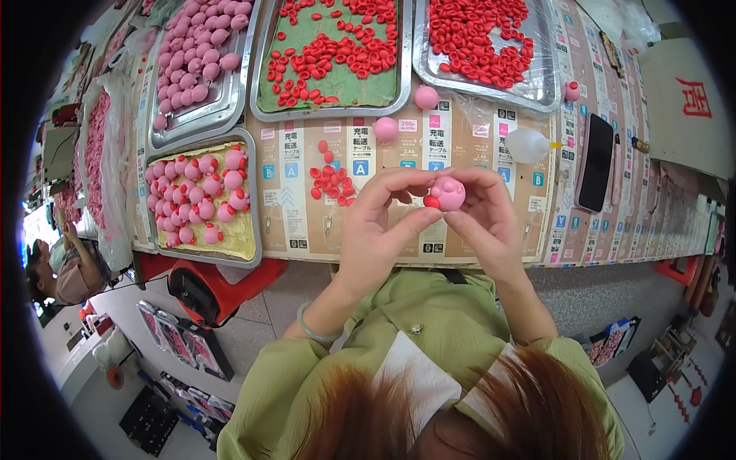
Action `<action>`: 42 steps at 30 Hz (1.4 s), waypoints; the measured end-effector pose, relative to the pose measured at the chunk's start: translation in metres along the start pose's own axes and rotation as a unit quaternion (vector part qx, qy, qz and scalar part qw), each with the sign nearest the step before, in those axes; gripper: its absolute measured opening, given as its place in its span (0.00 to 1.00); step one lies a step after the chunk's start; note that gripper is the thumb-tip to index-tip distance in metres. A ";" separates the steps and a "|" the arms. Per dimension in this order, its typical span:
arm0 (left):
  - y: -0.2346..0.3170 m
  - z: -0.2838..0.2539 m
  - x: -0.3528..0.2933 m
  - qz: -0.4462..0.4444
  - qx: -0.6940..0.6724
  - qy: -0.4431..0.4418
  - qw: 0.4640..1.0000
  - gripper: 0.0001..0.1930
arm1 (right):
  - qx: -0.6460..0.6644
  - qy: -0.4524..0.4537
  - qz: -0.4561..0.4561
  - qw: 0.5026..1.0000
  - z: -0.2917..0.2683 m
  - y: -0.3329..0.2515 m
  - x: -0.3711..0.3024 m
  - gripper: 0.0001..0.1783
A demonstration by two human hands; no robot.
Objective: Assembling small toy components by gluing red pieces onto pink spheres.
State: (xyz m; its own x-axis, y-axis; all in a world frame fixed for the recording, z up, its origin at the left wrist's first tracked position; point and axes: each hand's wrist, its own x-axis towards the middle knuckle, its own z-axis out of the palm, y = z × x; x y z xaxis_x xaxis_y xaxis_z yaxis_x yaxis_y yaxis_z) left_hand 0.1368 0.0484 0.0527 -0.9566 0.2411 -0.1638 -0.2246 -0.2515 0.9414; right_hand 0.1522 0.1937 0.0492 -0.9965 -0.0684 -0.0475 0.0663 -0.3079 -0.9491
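Over the near part of the table, my left hand (381, 226) and my right hand (494, 226) meet at one small pink ball-shaped figure (451, 188), pinched between the fingertips of both. Raised round shapes show on its upper side. A small red oval piece (432, 202) sits at its lower left, beside my left fingertips; whether it is fixed there I cannot tell. Left of my left hand lies a loose heap of red oval pieces (331, 184). Beyond my hands rest two plain pink balls (386, 129), apart from each other.
Metal trays of pink balls (251, 57) and red pieces (408, 84) line the far side. A nearer left tray (256, 195) holds pink balls with red pieces. At right are a white squeeze bottle (527, 146) and a phone (596, 163). A red stool (245, 287) stands below the table edge.
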 end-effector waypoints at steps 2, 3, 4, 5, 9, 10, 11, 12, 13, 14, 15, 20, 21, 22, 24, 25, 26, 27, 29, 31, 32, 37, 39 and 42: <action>0.000 -0.004 0.001 0.110 0.196 -0.034 0.974 0.22 | 0.116 -0.051 0.063 0.990 -0.007 0.002 0.001 0.21; 0.002 -0.001 0.001 0.110 0.195 -0.034 0.974 0.22 | 0.116 -0.050 0.063 0.990 -0.009 0.005 0.001 0.21; 0.007 0.004 0.001 0.107 0.231 -0.020 0.967 0.23 | 0.189 -0.054 0.109 0.974 -0.012 0.008 0.001 0.22; 0.010 0.008 0.001 0.104 0.268 -0.006 0.958 0.25 | 0.262 -0.058 0.153 0.951 -0.013 0.010 0.002 0.22; 0.005 0.012 0.003 0.176 0.319 -0.027 0.931 0.23 | 0.367 -0.104 0.196 0.903 -0.016 0.018 0.004 0.19; 0.003 0.012 0.003 0.191 0.331 -0.035 0.923 0.23 | 0.374 -0.100 0.196 0.901 -0.016 0.020 0.003 0.18; 0.002 0.011 0.003 0.206 0.345 -0.041 0.915 0.23 | 0.381 -0.096 0.198 0.898 -0.016 0.022 0.003 0.18; 0.002 0.012 0.002 0.205 0.345 -0.041 0.915 0.23 | 0.382 -0.096 0.198 0.898 -0.016 0.023 0.003 0.18; 0.003 0.012 0.002 0.213 0.355 -0.035 0.910 0.22 | 0.385 -0.102 0.197 0.896 -0.016 0.023 0.004 0.17; 0.003 0.013 0.002 0.220 0.366 -0.029 0.904 0.22 | 0.388 -0.110 0.197 0.894 -0.016 0.024 0.004 0.17; 0.002 0.013 0.002 0.219 0.367 -0.028 0.904 0.22 | 0.390 -0.111 0.198 0.893 -0.015 0.023 0.004 0.17; -0.007 0.008 0.002 0.194 0.351 -0.035 0.915 0.24 | 0.382 -0.055 0.216 0.897 -0.013 0.023 0.001 0.13; -0.009 0.011 0.002 0.194 0.355 -0.032 0.914 0.24 | 0.384 -0.059 0.217 0.895 -0.015 0.024 0.002 0.13; -0.011 0.015 0.001 0.166 0.325 0.009 0.931 0.24 | 0.354 -0.033 0.229 0.906 -0.017 0.025 0.003 0.15; -0.012 0.014 0.005 0.164 0.323 0.097 0.927 0.22 | 0.271 0.016 0.231 0.934 -0.022 0.026 0.006 0.13; -0.011 0.004 0.008 0.164 0.326 0.099 0.926 0.22 | 0.273 0.013 0.232 0.934 -0.027 0.028 0.009 0.13; -0.006 -0.014 0.010 0.105 0.377 0.122 0.912 0.20 | 0.065 0.028 0.180 0.981 -0.031 0.028 0.011 0.12; -0.006 -0.032 0.013 0.044 0.424 0.145 0.893 0.18 | -0.147 0.043 0.121 0.981 -0.034 0.030 0.013 0.11; -0.017 -0.062 0.022 0.063 0.463 0.241 0.851 0.12 | -0.256 0.058 0.111 0.959 -0.029 0.022 0.016 0.12; -0.022 -0.078 0.032 0.071 0.501 0.240 0.828 0.10 | -0.425 0.041 0.059 0.902 -0.032 0.024 0.017 0.14; -0.022 -0.080 0.035 0.077 0.541 0.242 0.802 0.08 | -0.427 0.043 0.059 0.901 -0.032 0.025 0.017 0.14; -0.015 -0.080 0.041 0.046 0.611 0.215 0.760 0.07 | -0.455 0.142 -0.121 0.871 -0.034 0.019 0.014 0.19; -0.011 -0.082 0.043 0.045 0.636 0.214 0.740 0.08 | -0.414 0.211 -0.183 0.867 -0.052 0.025 0.005 0.22; -0.008 -0.083 0.045 0.054 0.584 0.228 0.778 0.08 | -0.367 0.320 -0.244 0.839 -0.067 0.022 0.003 0.29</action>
State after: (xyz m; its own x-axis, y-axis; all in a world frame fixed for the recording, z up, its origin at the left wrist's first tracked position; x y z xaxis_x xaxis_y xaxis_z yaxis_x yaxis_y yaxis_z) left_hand 0.0804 -0.0167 0.0137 -0.9843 -0.1470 0.0974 -0.0719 0.8388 0.5396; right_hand 0.1476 0.2509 0.0076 -0.7347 0.4906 0.4685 -0.1731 0.5322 -0.8287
